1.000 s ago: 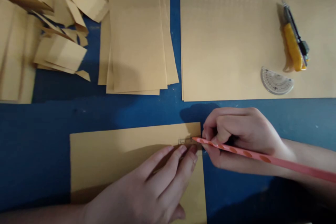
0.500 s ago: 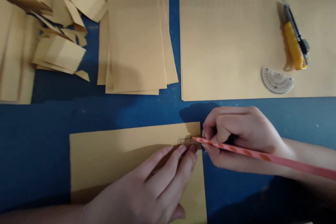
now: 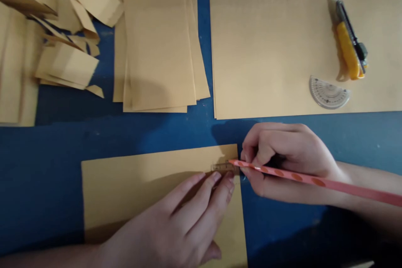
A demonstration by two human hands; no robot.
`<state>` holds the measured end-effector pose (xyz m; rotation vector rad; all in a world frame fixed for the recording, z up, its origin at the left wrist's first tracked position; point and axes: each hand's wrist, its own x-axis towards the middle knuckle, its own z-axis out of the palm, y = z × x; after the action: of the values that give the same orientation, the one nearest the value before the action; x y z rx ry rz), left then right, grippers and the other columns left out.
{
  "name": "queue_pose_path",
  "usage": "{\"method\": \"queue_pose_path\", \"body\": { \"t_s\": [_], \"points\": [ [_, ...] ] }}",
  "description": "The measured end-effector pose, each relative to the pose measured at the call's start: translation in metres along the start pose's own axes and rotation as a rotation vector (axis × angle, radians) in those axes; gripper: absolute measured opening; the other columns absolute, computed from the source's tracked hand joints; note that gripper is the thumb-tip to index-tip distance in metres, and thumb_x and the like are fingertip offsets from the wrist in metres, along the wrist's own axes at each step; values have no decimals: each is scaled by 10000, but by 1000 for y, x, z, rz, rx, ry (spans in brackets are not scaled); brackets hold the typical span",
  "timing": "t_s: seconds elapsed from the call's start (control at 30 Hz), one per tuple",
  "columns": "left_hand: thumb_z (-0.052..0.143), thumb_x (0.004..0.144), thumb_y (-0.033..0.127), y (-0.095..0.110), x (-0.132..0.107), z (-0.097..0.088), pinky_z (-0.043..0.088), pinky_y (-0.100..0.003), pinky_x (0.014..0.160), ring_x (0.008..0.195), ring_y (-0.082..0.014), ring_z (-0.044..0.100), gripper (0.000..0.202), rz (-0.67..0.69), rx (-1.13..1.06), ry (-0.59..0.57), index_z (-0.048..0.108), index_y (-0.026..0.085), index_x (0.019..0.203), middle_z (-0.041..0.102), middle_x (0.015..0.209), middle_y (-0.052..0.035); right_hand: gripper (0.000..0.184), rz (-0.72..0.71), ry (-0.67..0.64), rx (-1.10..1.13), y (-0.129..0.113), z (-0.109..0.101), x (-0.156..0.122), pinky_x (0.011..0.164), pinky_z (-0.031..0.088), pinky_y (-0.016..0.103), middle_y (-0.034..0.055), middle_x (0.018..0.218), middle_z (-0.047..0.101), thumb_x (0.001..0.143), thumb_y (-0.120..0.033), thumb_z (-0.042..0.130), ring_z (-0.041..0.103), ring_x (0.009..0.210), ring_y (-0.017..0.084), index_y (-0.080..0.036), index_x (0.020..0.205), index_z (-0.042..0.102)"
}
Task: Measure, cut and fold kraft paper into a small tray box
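A tan sheet of paper [image 3: 132, 184] lies on the blue mat in front of me. My left hand [image 3: 176, 226] rests flat on it, fingertips pressing a small clear ruler [image 3: 223, 167] near the sheet's right edge. My right hand [image 3: 285, 159] grips an orange pencil [image 3: 314, 182] with darker spots; its tip touches the paper by the ruler close to the upper right corner.
A large tan sheet [image 3: 276, 42] lies at the back right, carrying a yellow utility knife [image 3: 350, 48] and a clear protractor [image 3: 328, 93]. A stack of cut tan strips [image 3: 157, 46] sits at back centre. Folded paper pieces [image 3: 65, 29] are heaped at back left. The blue mat [image 3: 47, 163] shows between.
Both hands stay in place with the pencil tip at the ruler. The view has shifted slightly, so everything sits a little higher and further left.
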<state>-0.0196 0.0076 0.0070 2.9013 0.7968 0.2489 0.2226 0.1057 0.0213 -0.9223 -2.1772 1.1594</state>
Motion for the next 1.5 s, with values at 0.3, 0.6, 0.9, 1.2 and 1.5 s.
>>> {"method": "queue_pose_path", "body": {
  "t_s": [0.3, 0.6, 0.9, 1.2, 1.5],
  "points": [
    [384, 1123, 497, 1, -1, 2, 345, -441, 1191, 1374, -306, 514, 620, -3, -3, 2, 563, 7, 1456, 597, 1538, -154, 260, -20, 29, 2, -3, -4, -3, 607, 509, 130, -3, 858, 674, 847, -54, 747, 661, 713, 41, -191, 736, 556],
    [367, 1128, 487, 0, 0, 1, 348, -440, 1187, 1358, -303, 524, 604, 9, 1, -4, 597, 21, 1437, 614, 1524, -144, 291, -37, -84, 3, 2, -4, -6, 564, 505, 200, -17, 814, 657, 783, -6, 665, 638, 696, 96, -231, 762, 482],
    [345, 1132, 479, -2, -1, 3, 323, -451, 1198, 1364, -313, 511, 610, 25, 7, 5, 582, 11, 1444, 601, 1532, -155, 323, 35, -114, -9, 0, -5, -5, 560, 491, 217, -27, 832, 661, 746, 7, 664, 631, 703, 96, -234, 762, 449],
    [390, 1120, 496, 1, -2, 2, 338, -453, 1192, 1367, -315, 515, 632, 16, 6, -4, 567, -10, 1453, 584, 1540, -182, 324, 28, -81, -13, 1, -4, -5, 556, 473, 200, -36, 810, 656, 719, 9, 668, 624, 695, 86, -232, 753, 454],
    [383, 1124, 491, 0, -1, 0, 306, -446, 1226, 1385, -301, 498, 602, -10, -3, -21, 581, 36, 1464, 577, 1559, -147, 283, -38, -63, -31, 4, -4, -5, 565, 463, 156, -33, 806, 664, 754, 5, 664, 620, 686, 61, -219, 741, 491]
  ]
}}
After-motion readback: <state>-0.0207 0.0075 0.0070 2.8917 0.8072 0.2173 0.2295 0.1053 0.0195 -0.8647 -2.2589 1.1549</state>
